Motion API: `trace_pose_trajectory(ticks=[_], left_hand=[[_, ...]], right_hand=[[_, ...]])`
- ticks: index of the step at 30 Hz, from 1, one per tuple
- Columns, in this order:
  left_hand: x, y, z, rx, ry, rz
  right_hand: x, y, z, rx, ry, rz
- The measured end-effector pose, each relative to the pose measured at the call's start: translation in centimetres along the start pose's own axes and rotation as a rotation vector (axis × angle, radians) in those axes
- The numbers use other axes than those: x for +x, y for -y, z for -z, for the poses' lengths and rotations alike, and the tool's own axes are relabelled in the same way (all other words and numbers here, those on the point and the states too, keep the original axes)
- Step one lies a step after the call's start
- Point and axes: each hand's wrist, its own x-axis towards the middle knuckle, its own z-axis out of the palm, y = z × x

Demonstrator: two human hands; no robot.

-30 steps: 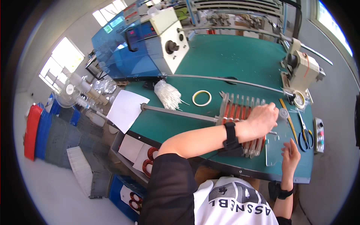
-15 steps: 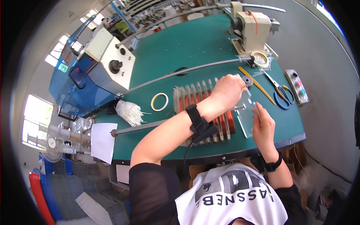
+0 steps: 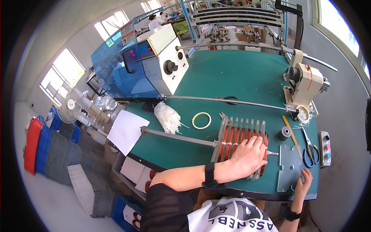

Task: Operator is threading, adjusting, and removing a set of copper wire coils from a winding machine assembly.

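A winding former (image 3: 253,125) lies on the bench, clear upright plates alternating with coils of copper-coloured wire (image 3: 227,150). Over its right end is my left hand (image 3: 249,156), back up, fingers bent down round the outermost plates and coil. A metal bar (image 3: 181,137) runs out of the former's left end, and a short threaded tip (image 3: 273,154) sticks out at the right. To the right, a clear notched plate (image 3: 289,170) lies flat on the bench. My right hand (image 3: 303,183) is at that plate's right edge, fingers loosely curled and apart, nothing visible in them.
On the green bench (image 3: 232,73) are a grey roller (image 3: 285,133), scissors (image 3: 309,149), a yellow strip (image 3: 290,131), a tape ring (image 3: 201,120) and white ties (image 3: 168,116). A winding machine (image 3: 162,63) stands left, a tailstock (image 3: 305,83) right. A long rod (image 3: 232,101) crosses behind.
My left hand has moved from beside the clear plate onto the former's right end. My right hand has drawn away from the plate, which now lies flat. The view has shifted.
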Motion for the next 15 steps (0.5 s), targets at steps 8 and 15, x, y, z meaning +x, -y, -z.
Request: trace_pose_trajectory(ticks=[8,15], left_hand=[[-1.2,0.2,-2.4,0.100,-0.086,-0.009],[-7.8,12.4,1.2,0.018,-0.441,0.369]], right_hand=[[-0.7,16.3,-6.2,0.736,0.286,-0.048],[0.2,14.5,-1.9,0.112,0.062,0.206]])
